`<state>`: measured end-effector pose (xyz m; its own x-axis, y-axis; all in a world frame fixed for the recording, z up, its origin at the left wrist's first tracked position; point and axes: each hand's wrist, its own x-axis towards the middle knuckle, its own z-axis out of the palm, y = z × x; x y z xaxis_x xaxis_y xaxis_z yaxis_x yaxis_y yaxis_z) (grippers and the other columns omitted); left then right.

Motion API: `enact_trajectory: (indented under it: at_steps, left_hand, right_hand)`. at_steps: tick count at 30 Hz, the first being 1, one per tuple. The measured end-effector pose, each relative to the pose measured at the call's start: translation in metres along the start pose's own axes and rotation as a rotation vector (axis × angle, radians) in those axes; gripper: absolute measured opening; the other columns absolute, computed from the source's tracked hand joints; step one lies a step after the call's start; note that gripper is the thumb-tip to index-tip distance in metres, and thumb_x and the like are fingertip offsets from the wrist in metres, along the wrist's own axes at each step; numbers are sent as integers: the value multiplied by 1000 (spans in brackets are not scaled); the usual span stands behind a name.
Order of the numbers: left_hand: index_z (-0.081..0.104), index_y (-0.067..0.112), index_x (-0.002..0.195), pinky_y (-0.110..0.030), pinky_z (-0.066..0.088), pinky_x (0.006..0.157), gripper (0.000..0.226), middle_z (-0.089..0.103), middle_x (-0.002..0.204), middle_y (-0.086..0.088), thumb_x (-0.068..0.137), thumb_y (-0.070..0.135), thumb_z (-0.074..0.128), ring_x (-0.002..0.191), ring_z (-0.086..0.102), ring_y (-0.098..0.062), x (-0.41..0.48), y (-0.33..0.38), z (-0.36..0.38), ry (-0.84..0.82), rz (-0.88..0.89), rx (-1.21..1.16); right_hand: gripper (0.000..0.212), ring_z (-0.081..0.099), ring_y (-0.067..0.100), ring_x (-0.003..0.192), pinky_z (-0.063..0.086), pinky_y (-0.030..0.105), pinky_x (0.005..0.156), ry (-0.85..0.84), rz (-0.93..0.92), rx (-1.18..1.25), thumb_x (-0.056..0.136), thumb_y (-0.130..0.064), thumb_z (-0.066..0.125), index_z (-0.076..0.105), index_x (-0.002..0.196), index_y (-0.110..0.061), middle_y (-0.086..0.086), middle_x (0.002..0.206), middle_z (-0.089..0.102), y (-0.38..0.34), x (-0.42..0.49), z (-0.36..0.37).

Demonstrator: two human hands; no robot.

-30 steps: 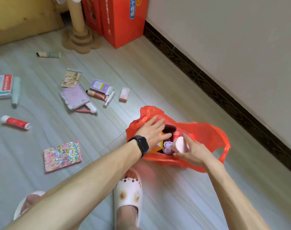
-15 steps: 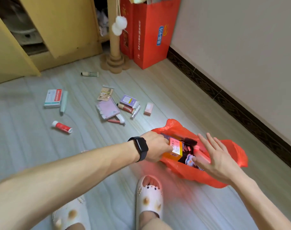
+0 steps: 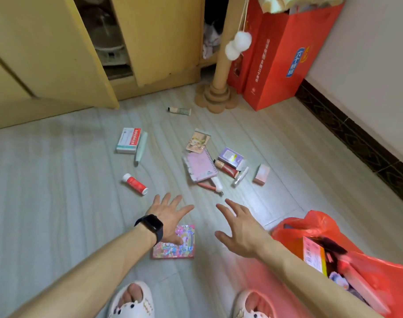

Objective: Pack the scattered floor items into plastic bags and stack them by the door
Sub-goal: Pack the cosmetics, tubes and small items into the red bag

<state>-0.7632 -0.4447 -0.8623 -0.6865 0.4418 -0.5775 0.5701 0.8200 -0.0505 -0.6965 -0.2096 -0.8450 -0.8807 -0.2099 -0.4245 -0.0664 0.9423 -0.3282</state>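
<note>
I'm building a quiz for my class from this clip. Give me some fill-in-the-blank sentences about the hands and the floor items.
1. The black watch is worn on the ____ wrist.
2. The left hand and the right hand each hold ____.
3. The plastic bag is ____ in colour.
4. The spiral notebook has a ____ cover.
Missing words: left, nothing, red, pink.

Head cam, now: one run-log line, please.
left hand: open, over colourful book | right hand: open, empty | red bag: open, part-filled | notebook, red tube: unpacked
</note>
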Motion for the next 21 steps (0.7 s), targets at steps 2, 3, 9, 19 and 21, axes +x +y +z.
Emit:
enact_trajectory:
  at_steps: [2,3,9,19,21]
  left_hand:
    - [-13,51,148,-66,9,112,122,-7,163,-8,60,78,67,145,1,-46,14,-2,33,-58,-24,-72]
    - [-19,55,144,-69,7,110,126,-13,163,-6,56,80,68,145,-3,-48,20,0,49,-86,-28,-116]
    - [-27,60,138,-76,8,100,120,-30,158,8,60,82,60,144,-25,-39,42,12,103,-33,34,-204]
    - [-2,36,155,-47,39,99,114,26,150,0,68,79,57,130,31,-26,35,-15,123,126,-141,-233]
    - [6,30,155,-41,46,89,114,36,135,-4,67,74,62,117,38,-27,23,-10,123,120,-186,-259]
  right_hand:
    - [82,5,34,149,17,46,120,-126,106,-76,91,-64,44,7,156,-30,5,165,3,11,45,5]
    - [84,4,35,149,17,49,120,-146,150,-103,90,-68,42,6,156,-32,4,165,3,18,67,5]
    - [108,-16,33,149,0,68,113,-89,296,-113,67,-94,38,-8,151,-46,-5,164,-15,49,175,2]
    - [76,32,43,130,33,56,101,83,241,-116,90,-74,8,26,148,-29,14,158,18,28,160,81]
    - [71,46,36,98,39,44,77,95,168,-144,94,-58,13,37,142,-12,19,154,30,22,132,99]
